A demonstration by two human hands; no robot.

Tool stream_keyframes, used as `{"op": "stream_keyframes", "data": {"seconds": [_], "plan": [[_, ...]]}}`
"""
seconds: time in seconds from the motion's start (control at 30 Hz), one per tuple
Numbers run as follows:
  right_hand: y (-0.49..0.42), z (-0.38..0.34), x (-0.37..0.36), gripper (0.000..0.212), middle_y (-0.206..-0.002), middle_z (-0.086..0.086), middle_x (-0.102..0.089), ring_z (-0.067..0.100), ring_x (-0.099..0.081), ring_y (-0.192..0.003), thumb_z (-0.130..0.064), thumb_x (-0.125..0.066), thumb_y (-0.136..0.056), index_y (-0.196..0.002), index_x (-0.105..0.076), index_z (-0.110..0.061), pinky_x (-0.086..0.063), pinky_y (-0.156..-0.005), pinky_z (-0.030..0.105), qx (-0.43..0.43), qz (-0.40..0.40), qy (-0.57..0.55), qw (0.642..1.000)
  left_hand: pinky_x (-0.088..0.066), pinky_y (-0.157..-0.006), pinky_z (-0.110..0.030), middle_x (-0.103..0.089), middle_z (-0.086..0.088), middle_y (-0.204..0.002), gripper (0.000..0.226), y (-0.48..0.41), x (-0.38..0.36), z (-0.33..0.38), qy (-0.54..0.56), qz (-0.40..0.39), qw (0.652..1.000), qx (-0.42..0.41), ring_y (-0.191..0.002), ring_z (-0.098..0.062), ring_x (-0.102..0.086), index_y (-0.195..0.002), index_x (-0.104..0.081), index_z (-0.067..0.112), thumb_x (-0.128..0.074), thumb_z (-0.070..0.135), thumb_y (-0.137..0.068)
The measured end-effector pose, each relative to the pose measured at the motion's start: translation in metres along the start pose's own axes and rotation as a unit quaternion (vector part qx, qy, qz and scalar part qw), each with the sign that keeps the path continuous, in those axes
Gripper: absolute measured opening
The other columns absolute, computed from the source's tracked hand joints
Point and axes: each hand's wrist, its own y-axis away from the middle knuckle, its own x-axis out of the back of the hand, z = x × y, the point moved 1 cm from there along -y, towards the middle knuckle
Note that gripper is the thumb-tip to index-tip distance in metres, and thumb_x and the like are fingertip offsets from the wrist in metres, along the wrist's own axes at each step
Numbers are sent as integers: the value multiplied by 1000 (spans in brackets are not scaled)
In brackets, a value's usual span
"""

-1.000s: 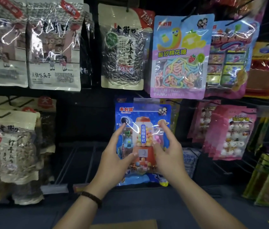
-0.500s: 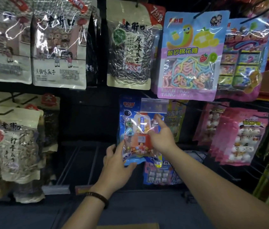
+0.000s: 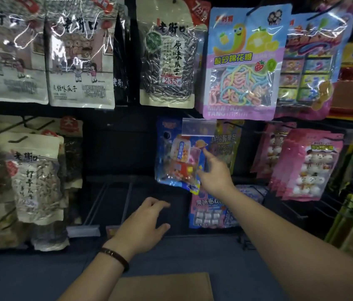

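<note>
A blue toy-candy packet (image 3: 175, 161) with a red gumball-machine picture hangs in the middle row of a shop rack, under a clear tag holder (image 3: 199, 127). My right hand (image 3: 214, 174) is at the packet's right edge, index finger and thumb stretched out and touching it. My left hand (image 3: 143, 227), with a dark band on its wrist, hovers lower and to the left with relaxed fingers and holds nothing.
Sunflower-seed bags (image 3: 166, 57) and a purple marshmallow-candy pack (image 3: 242, 61) hang above. Pink packs (image 3: 307, 166) hang to the right, seed bags (image 3: 32, 177) to the left, and a blue candy pack (image 3: 208, 209) below. Bare hook rails (image 3: 114, 198) stand left of the packet. Cardboard (image 3: 162, 285) lies at the bottom.
Both hands carried the blue packet up to the rack. My left hand let go and dropped lower; my right hand loosened from a grip to a touch at its edge.
</note>
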Motion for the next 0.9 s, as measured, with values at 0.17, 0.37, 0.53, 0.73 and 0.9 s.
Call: {"op": "stream_keyframes", "data": {"seconds": [0.17,0.37,0.53,0.73,0.9], "plan": [[66,16,-4,62,-141,6,-50,25,-65,-107,-26,-65,-104,-159,-40,-31,-59,-87,41,18,-74,24,997,-47,-95,-22,-55,18,-128,39,49,11,11,-38,-53,998,-7,-111,-4,-55,-138,-59,41,-66,47,-100],[159,57,-34,34,-112,-4,-63,16,-66,-88,-19,-66,-102,-136,-63,-25,-51,-73,18,-4,-165,-32,986,-45,-83,-19,-61,19,-128,36,127,3,6,-85,-185,978,33,-95,2,-55,-135,-61,44,-62,53,-100],[240,126,-96,18,-79,-9,-67,10,-63,-73,-9,-65,-97,-104,-72,-24,-51,-72,31,-82,-161,-50,982,-42,-74,-14,-65,8,-131,37,174,-41,-9,-67,-257,961,80,-100,-5,-60,-139,-64,29,-59,43,-105],[344,212,-174,35,-115,11,-71,26,-66,-109,-26,-70,-95,-126,-67,-10,-47,-86,33,-226,-325,117,911,-41,-106,-30,-53,1,-155,53,199,-86,-40,-121,-395,905,99,-138,-21,-53,-149,-56,24,-59,50,-104],[352,251,-196,63,-132,18,-62,36,-63,-120,-48,-73,-89,-137,-53,-13,-43,-78,32,-302,-316,164,884,-36,-96,-25,-47,1,-160,58,200,-92,-46,-124,-450,877,111,-141,-23,-50,-154,-50,29,-56,56,-103]]}}
